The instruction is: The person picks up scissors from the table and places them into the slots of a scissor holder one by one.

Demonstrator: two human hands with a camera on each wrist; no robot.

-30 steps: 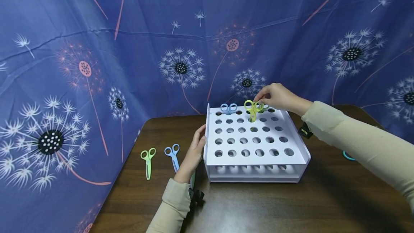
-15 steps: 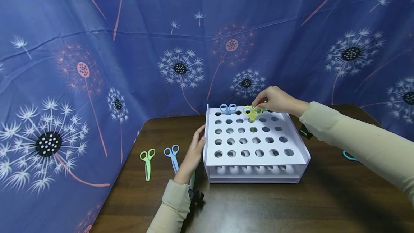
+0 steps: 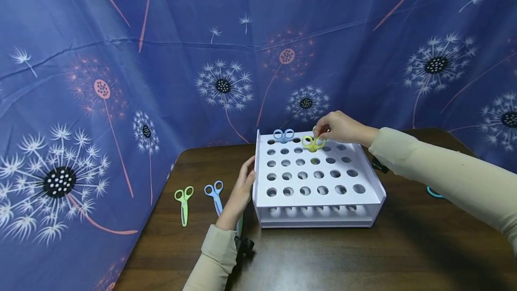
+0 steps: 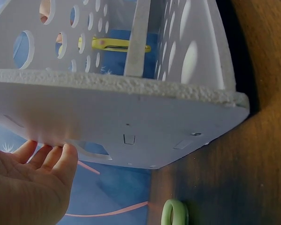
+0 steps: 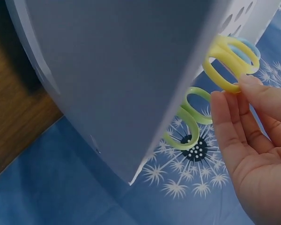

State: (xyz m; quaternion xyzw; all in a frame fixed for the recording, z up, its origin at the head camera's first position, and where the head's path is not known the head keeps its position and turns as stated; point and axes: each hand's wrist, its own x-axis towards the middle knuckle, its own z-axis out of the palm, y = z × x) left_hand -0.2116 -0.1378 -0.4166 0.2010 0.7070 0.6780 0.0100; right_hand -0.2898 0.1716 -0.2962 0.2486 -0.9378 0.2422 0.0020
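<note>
Yellow scissors (image 3: 313, 143) stand handles up in a hole of the white rack (image 3: 288, 199), in the second row from the back. My right hand (image 3: 343, 128) pinches one of their finger loops between thumb and fingers, as the right wrist view shows at the yellow handle (image 5: 225, 58). Inside the rack, the left wrist view shows the yellow blade (image 4: 114, 44) below the holed top. My left hand (image 3: 241, 188) rests against the rack's left side wall, its fingertips (image 4: 68, 152) touching the panel. Blue scissors (image 3: 283, 135) and green scissors (image 5: 189, 136) stand in the back row.
Left of the rack, green scissors (image 3: 184, 205) and blue scissors (image 3: 215, 196) lie on the brown table (image 3: 307, 259). Another green pair (image 3: 240, 226) is mostly hidden by my left wrist. A teal loop (image 3: 434, 192) shows beyond my right sleeve. A blue patterned cloth (image 3: 226, 21) hangs behind.
The yellow scissors have gone down into their hole, my right hand lowering with them. My left hand has stayed at the rack's side.
</note>
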